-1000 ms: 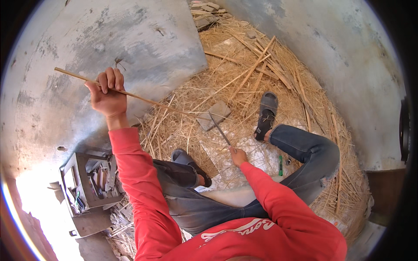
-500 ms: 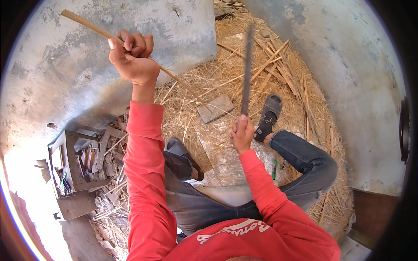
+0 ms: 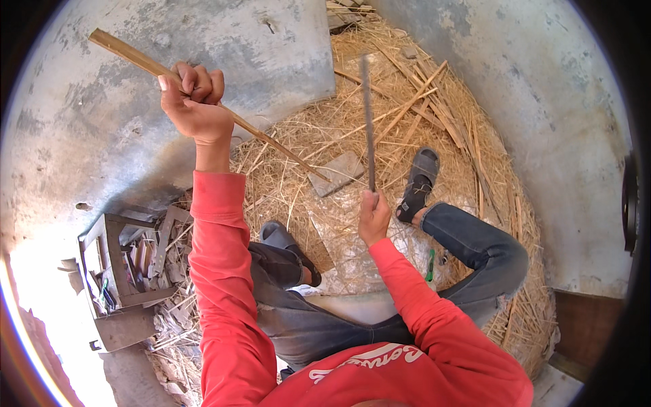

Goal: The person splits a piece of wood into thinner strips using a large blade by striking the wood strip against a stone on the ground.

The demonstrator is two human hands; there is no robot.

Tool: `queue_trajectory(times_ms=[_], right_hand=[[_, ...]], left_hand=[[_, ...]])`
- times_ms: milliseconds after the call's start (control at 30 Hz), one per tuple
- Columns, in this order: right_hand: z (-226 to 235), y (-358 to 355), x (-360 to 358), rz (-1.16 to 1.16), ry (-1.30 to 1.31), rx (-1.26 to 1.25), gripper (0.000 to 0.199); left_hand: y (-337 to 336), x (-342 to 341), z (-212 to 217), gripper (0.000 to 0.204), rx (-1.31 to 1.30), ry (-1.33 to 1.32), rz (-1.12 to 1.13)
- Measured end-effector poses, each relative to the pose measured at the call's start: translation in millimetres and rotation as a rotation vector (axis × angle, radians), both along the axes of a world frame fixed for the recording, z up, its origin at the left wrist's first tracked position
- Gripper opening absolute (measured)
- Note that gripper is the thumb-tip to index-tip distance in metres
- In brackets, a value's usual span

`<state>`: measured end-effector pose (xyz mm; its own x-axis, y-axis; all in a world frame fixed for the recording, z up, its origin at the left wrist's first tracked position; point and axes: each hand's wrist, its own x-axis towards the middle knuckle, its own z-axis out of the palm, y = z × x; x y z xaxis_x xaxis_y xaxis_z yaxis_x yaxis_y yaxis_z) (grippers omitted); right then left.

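Stick (image 3: 261, 135) through curled left fingers (image 3: 201, 83); dark blade (image 3: 369, 122) beyond right fingers (image 3: 371, 205).

The left fingers (image 3: 201, 84) grip a wooden strip (image 3: 132, 55), the right fingers (image 3: 369, 201) a dark blade (image 3: 368, 122).

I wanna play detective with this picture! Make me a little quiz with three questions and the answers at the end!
1. Which hand holds the wooden stick?
2. True or false: both sleeves are red.
3. What does the right hand grip?
A) a cup
B) a long dark tool
C) a ball

Key:
1. The left hand.
2. True.
3. B.
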<state>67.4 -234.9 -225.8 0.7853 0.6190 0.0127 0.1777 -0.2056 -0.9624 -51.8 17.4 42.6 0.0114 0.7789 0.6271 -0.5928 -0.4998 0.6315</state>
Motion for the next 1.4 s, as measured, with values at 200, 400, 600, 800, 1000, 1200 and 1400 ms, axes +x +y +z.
queue_trajectory(times_ms=[200, 400, 600, 800, 1000, 1200, 1400], right_hand=[[-139.3, -70.9, -50.6, 0.120, -0.084, -0.408, 0.046], [-47.9, -26.0, -19.4, 0.056, -0.095, -0.178, 0.047], [-84.4, -41.5, -41.5, -0.012, 0.408, 0.262, 0.038], [-142.0, -66.5, -53.4, 0.211, -0.005, -0.431, 0.042], [-27.2, -20.3, -34.5, 0.079, 0.299, 0.190, 0.044], [-166.8, -80.4, -57.9, 0.169, -0.097, -0.418, 0.046], [-69.7, -26.4, -32.8, 0.065, 0.052, -0.103, 0.046]], left_hand=[[-8.5, 14.8, 2.8, 0.048, -0.068, -0.059, 0.021], [-16.2, 13.7, 0.1, 0.047, -0.060, -0.010, 0.160], [-20.0, 20.8, 5.2, 0.045, -0.076, -0.011, 0.178], [-12.4, 22.7, 11.9, 0.046, -0.076, -0.127, 0.161], [-10.2, 17.8, 2.2, 0.046, -0.067, -0.093, 0.173], [-10.3, 23.3, 5.1, 0.047, -0.059, -0.093, 0.162], [-11.1, 15.5, 1.9, 0.047, -0.102, -0.122, 0.211]])
